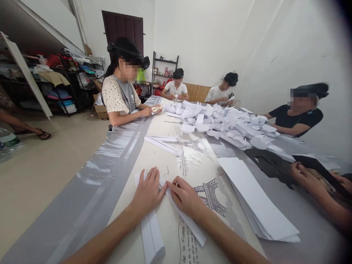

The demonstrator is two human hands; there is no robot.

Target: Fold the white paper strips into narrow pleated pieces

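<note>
My left hand (148, 189) lies flat, fingers stretched out, on a white paper strip (152, 238) with lengthwise creases. Its thumb reaches toward my right fingertips. My right hand (183, 194) has its fingers closed in a pinch on the upper part of a narrow folded paper strip (194, 229). This strip slants down to the right and meets the creased one under my hands; whether they join is hidden. Beyond my hands, more folded strips (165, 145) lie on the printed tablecloth (214, 170). A stack of flat white sheets (258, 198) is right of my right hand.
A large heap of folded white paper pieces (203, 117) covers the table's far middle. At the right, a co-worker's hand (309, 179) is near a dark object (271, 165). Several people sit around the table. Cluttered shelves (60, 80) stand at the left.
</note>
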